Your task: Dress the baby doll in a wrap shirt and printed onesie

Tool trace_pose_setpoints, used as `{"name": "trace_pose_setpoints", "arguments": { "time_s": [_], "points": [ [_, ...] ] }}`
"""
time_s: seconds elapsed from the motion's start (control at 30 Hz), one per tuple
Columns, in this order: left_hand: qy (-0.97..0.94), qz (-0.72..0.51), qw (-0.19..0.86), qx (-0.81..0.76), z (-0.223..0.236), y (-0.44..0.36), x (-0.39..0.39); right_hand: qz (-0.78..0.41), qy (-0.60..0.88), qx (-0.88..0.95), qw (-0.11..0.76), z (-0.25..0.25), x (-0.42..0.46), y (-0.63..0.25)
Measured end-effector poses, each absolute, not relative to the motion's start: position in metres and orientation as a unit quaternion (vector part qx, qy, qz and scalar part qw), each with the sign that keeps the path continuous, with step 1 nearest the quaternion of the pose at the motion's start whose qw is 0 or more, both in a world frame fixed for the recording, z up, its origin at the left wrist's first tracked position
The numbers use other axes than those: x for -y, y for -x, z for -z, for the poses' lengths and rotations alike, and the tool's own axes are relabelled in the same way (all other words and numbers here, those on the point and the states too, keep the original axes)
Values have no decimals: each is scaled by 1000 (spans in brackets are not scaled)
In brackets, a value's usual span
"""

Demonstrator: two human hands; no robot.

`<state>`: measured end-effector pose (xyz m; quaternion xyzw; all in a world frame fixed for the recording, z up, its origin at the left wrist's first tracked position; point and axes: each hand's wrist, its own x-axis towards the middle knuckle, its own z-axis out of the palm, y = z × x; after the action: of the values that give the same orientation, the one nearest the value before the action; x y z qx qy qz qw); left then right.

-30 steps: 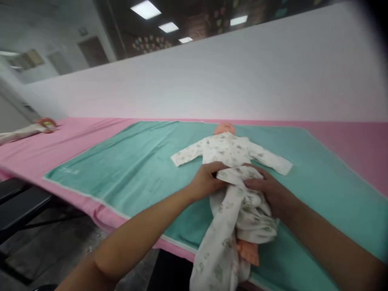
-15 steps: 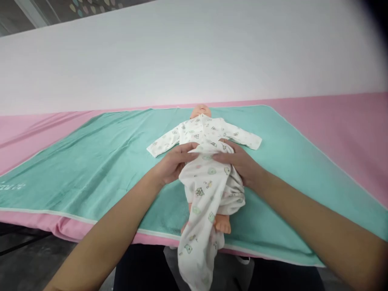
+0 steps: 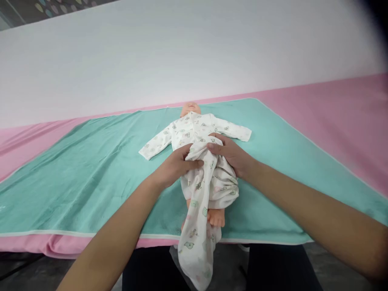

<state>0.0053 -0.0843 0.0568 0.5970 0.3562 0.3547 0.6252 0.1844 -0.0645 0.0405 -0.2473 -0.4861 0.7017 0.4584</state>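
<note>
A baby doll lies on its back, head away from me, in a white long-sleeved top with small animal prints. Over its lower body are matching printed baby pants, bunched at the waist and on the right side. One long leg of cloth hangs past the table edge. My left hand pinches the gathered cloth from the left, thumb on top. On the right, my right hand grips the same bunched cloth, its thumb near the middle. A bare doll foot shows below the bunched part.
A teal blanket with white edging lies under the doll, over a pink cover. Behind stands a plain white wall. The table's front edge runs just before my legs.
Both hands have gathered more of the pants' cloth, and the hanging leg looks narrower. My right thumb has moved inward and up. The view has shifted and tilted slightly.
</note>
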Motion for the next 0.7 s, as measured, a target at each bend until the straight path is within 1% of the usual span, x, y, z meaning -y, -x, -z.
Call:
{"name": "trace_pose_setpoints", "arguments": {
  "time_s": [0.07,0.17,0.27,0.33,0.4,0.5,0.57,0.7],
  "points": [
    [-561,-397,642,-339,-54,-5,84,-698,250,510,437,-42,64,-185],
    [-518,-458,642,-330,-53,-5,84,-679,259,592,348,-49,68,-184],
    [-510,-480,627,-341,-53,-7,85,-632,275,674,267,-54,73,-183],
    [-513,-482,621,-345,-53,-8,85,-621,285,685,251,-54,76,-182],
    [-518,-481,614,-350,-52,-9,85,-649,285,651,273,-51,76,-182],
    [-547,-452,600,-369,-51,-5,83,-708,260,547,363,-45,75,-182],
    [-588,-400,595,-374,-52,-1,81,-729,245,490,411,-43,73,-182],
    [-669,-270,593,-357,-60,4,81,-743,245,441,440,-42,70,-182]
  ]
}}
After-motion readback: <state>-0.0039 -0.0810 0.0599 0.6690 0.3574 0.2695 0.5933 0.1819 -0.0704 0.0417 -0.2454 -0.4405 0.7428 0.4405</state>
